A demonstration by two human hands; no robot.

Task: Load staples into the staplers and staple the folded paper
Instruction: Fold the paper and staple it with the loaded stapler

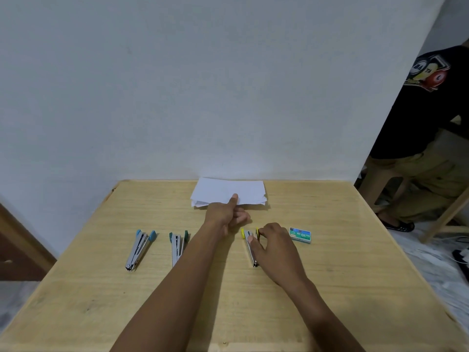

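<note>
A stack of folded white paper (228, 190) lies at the table's far edge against the wall. My left hand (224, 213) pinches its near edge, thumb on top. A yellow-tipped stapler (250, 246) lies on the table under my right hand (272, 245), whose thumb and fingers close around it. A blue-tipped stapler (139, 248) lies at the left. A green-tipped stapler (177, 246) lies beside it, partly hidden by my left forearm. A small green staple box (300, 235) sits just right of my right hand.
The wooden table (330, 288) stands against a white wall (203, 85). A person in a black shirt (421, 118) stands at the far right beside a wooden chair (446, 217). Cables lie on the floor at the right.
</note>
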